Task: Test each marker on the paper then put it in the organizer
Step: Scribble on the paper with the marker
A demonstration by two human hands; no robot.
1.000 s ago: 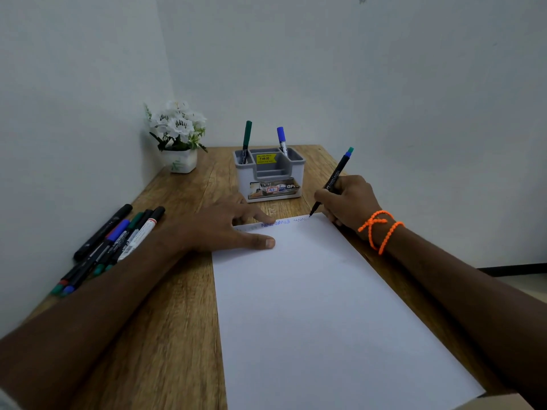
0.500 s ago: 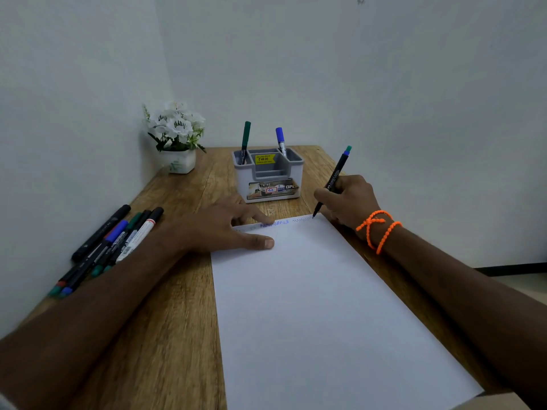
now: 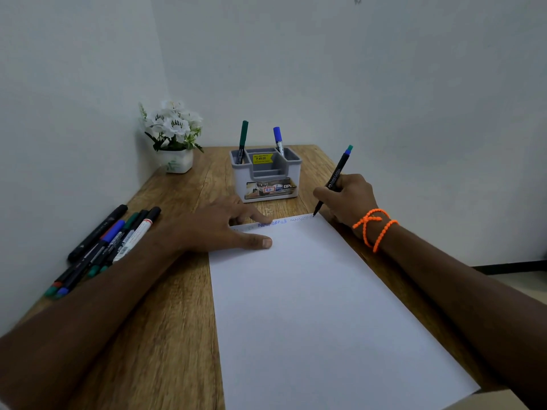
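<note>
A white sheet of paper (image 3: 319, 306) lies on the wooden table. My right hand (image 3: 347, 198) grips a black marker (image 3: 336, 177) whose tip touches the paper's far right corner. A faint zigzag line and a blue scribble run along the far edge. My left hand (image 3: 219, 227) lies flat, fingers and thumb pressing the paper's far left corner. The grey organizer (image 3: 266, 176) stands behind the paper with a green marker (image 3: 242, 140) and a blue marker (image 3: 278, 140) upright in it. Several more markers (image 3: 109, 244) lie at the left, partly hidden by my left forearm.
A white pot of white flowers (image 3: 174, 143) stands in the far left corner. Walls close the table on the left and behind. The table's right edge runs just beside my right wrist, which wears orange bead bands (image 3: 374, 227).
My right hand has drawn the marker tip rightward along the paper's far edge, lengthening the zigzag line to the corner. My left hand has stayed put.
</note>
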